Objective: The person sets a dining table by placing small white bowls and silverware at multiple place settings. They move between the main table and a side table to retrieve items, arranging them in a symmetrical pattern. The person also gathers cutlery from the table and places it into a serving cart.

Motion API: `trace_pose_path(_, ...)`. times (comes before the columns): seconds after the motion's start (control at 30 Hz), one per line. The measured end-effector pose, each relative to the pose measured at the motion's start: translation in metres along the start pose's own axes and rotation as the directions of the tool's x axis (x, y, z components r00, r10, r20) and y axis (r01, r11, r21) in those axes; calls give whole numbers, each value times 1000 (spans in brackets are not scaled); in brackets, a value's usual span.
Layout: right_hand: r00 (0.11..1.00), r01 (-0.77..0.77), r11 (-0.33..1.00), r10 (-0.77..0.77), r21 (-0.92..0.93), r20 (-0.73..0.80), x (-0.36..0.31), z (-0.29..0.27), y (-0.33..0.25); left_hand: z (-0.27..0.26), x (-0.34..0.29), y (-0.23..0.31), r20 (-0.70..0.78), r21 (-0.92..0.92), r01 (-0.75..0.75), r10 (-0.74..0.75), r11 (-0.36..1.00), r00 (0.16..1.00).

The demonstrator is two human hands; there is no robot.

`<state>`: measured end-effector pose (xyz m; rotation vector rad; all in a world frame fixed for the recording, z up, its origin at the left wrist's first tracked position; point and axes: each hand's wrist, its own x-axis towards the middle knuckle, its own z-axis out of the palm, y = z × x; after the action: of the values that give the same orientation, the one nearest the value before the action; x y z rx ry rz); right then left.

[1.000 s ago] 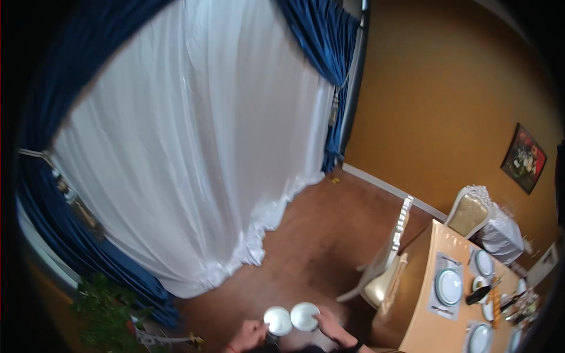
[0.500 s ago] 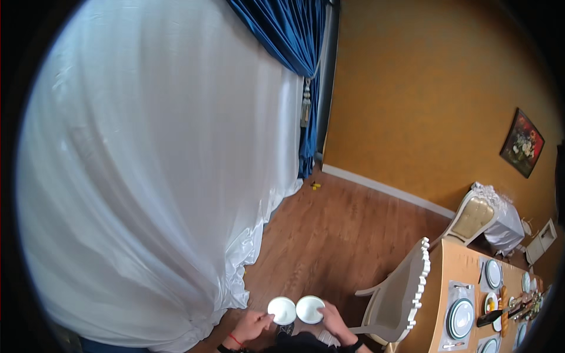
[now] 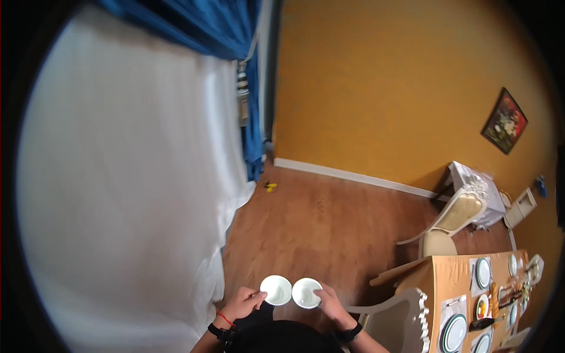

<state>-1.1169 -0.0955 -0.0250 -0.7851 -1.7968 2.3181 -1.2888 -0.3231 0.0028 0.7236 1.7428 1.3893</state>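
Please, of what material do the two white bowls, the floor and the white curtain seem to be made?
The left bowl and right bowl look like smooth glazed ceramic: white, opaque, softly shiny; plastic is possible. The floor seems wood or wood-look laminate, low-sheen, from its brown, grain-like streaks. The white curtain looks like satiny fabric, since it hangs in soft folds with pale highlights.

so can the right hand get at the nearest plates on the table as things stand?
Probably not: the right hand is holding a white bowl, and a white chair appears to stand between it and the nearest plates.
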Motion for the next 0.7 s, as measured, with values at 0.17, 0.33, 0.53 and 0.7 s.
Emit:
trace_pose_path(0.17,903,94,992,-121,-86,-412,45,-69,-64,21,201,47,337,-49,8,9,999,942)
trace_pose_path(0.33,751,217,973,-119,72,-650,88,-140,-96,79,362,99,606,54,-213,137,976,783)
trace_pose_path(0.53,678,180,979,-55,92,-733,168,-252,-116,148,514,132,700,-5,-124,92,992,709)
trace_pose_path(0.7,697,235,971,-141,38,-703,248,-363,-163,176,619,183,637,109,-165,59,980,769)
